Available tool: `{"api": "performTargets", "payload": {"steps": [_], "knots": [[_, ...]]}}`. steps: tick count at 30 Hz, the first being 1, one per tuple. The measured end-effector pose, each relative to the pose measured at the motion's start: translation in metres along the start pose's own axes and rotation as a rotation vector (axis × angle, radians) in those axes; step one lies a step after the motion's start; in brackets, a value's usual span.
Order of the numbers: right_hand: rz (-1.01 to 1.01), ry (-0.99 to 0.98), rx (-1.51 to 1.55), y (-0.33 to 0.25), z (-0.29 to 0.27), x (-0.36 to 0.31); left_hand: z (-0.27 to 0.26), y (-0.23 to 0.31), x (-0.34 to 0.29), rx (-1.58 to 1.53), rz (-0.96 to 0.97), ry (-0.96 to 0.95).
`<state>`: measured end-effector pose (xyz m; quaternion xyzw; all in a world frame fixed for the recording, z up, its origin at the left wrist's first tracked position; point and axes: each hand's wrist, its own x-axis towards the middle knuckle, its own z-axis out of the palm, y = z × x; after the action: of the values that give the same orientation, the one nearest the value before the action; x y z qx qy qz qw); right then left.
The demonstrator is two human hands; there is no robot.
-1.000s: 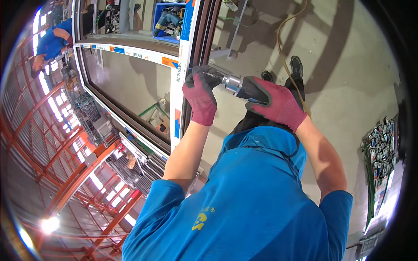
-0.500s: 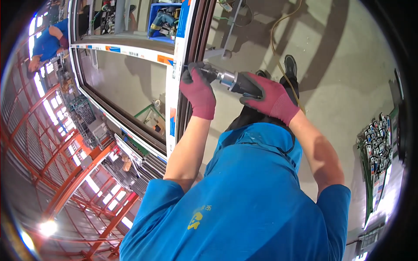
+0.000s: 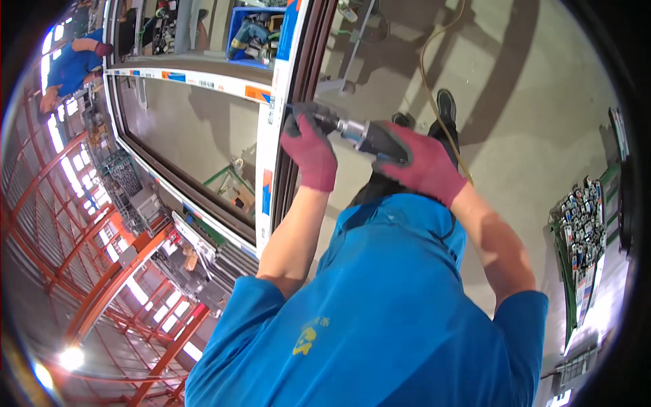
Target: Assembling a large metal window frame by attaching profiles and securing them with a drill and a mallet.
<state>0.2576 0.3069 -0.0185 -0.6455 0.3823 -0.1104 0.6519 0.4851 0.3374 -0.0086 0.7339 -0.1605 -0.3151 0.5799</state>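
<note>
My right hand, in a maroon glove with dark palm, is wrapped round the body of a power screwdriver with a black housing and silver collar. The tool lies nearly level, its nose pointing left at the outer side of a dark brown window frame. My left hand, gloved alike, has its fingers closed about the slim front end, close against the frame. Those fingers hide part of the tip, so whether it touches a screw cannot be seen. White protective film with blue and orange print covers the frame's upper face.
A blue bin with a cordless drill and other tools sits beyond the frame's crossbar. A yellowish hose runs over the floor beside my shoes. Another person in blue stands far left. Stacked profiles lie at right.
Both hands and the screwdriver stay at the same spot on the frame, with only a slight shift in view. The other person's arm at far left has moved a little.
</note>
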Motion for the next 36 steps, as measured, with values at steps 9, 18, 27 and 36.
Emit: {"api": "performTargets", "payload": {"steps": [9,18,27,36], "knots": [[0.045,-0.017,-0.109,-0.009,-0.01,0.011,-0.008,-0.006,0.003,0.204,0.178,0.002],[0.007,0.084,0.022,0.003,-0.01,-0.015,-0.028,0.018,-0.001,0.023,-0.076,-0.05],[0.1,0.024,0.097,-0.011,-0.026,-0.023,-0.012,0.024,0.003,-0.144,-0.249,-0.048],[0.083,0.007,0.172,-0.019,-0.02,-0.021,-0.01,0.02,0.002,-0.012,-0.233,-0.125]]}}
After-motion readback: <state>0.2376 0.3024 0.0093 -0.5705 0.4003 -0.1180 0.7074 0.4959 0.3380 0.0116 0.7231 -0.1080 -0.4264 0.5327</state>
